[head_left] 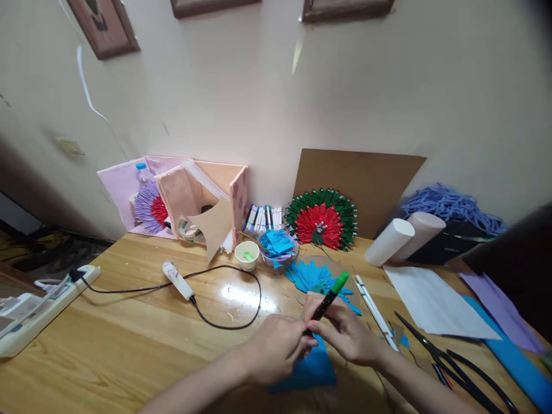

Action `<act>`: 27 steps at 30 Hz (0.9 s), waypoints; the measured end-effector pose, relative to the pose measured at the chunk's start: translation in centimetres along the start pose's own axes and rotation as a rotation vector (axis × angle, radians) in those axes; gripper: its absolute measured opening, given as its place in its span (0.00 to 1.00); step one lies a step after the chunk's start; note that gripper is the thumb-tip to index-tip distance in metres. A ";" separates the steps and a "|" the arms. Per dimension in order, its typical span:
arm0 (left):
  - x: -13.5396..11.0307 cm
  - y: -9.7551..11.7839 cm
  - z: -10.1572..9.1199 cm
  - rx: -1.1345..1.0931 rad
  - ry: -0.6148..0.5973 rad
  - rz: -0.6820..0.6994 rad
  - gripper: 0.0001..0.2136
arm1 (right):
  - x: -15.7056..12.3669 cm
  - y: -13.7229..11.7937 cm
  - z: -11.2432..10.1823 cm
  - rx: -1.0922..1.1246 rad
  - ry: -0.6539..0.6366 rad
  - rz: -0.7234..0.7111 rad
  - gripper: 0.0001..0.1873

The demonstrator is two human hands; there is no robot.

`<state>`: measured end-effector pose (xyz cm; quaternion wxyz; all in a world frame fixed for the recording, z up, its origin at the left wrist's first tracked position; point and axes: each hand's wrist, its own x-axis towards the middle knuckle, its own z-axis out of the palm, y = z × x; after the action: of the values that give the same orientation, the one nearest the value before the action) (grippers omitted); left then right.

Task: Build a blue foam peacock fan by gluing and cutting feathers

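A black marker with a green end (331, 297) points up and to the right between my hands. My right hand (351, 336) is closed, with its thumb and fingers round the marker's barrel. My left hand (276, 348) is closed at the marker's lower end, most of which its fingers hide. Under both hands lies a blue sheet (308, 374), partly covered by them. Just beyond my fingers is a layered blue petal piece (313, 275) with a green centre.
Scissors (452, 362), white sticks (375, 310) and a white sheet (440, 302) lie to the right. A corded white tool (177, 280) lies left. Behind stand a paper cup (246, 264), a bowl of blue scraps (276, 244), a row of markers (264, 218) and a red-green petal fan (321, 221).
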<state>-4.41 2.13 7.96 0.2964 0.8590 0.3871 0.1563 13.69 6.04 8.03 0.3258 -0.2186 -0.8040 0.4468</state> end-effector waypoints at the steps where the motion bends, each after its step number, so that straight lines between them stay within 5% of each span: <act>1: 0.1 0.2 -0.9 -0.050 0.004 -0.021 0.11 | 1.1 -0.6 -0.5 -0.022 -0.032 -0.035 0.08; 4: 0.4 -0.2 -3.9 -0.134 0.114 -0.110 0.15 | 5.1 -1.6 -2.2 -0.079 -0.052 0.001 0.12; 6: 0.7 -1.3 -5.8 -0.104 0.319 -0.223 0.15 | 8.8 -1.0 -3.5 -0.131 0.016 0.148 0.16; 10: 1.0 -4.0 -8.0 -0.028 0.719 -0.334 0.20 | 17.8 3.1 -5.8 -0.428 0.161 0.410 0.28; 15: 0.0 -4.1 -9.6 -0.101 0.849 -0.347 0.12 | 25.8 8.8 -5.9 -0.719 0.070 0.569 0.30; 21: -4.0 -0.6 -12.0 -0.162 1.082 -0.306 0.09 | 28.6 11.8 -2.5 -0.969 -0.016 0.404 0.15; 27: -5.1 -0.4 -12.8 -0.178 1.332 -0.230 0.08 | 30.1 13.3 -1.1 -0.979 -0.379 0.076 0.11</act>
<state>-14.33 3.46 17.46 0.0794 0.5054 0.5614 0.6505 -5.54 32.68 6.89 0.0179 -0.2895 -0.9550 0.0622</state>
